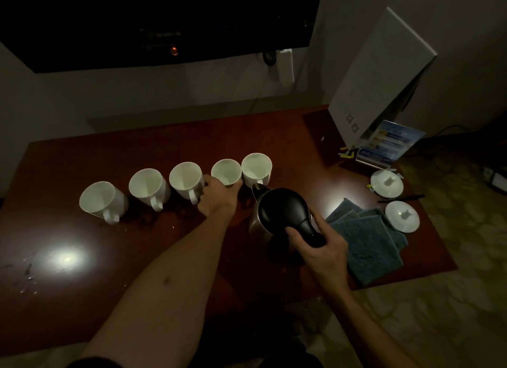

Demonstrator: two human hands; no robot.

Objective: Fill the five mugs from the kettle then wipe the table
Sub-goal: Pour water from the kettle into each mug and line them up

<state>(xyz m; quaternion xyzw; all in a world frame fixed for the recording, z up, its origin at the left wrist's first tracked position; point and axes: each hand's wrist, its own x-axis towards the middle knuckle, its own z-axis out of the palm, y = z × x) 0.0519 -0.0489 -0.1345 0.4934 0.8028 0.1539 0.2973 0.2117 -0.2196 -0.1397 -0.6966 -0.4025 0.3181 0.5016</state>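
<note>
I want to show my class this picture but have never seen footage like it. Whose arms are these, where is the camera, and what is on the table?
The camera sits on a person's head, looking down at their own bare arms. Five white mugs stand in a row on a dark red table. The left hand grips the fourth mug from the left. The right hand holds the handle of a kettle, its spout near the rightmost mug. Blue cloths and two white lids lie to the right.
</note>
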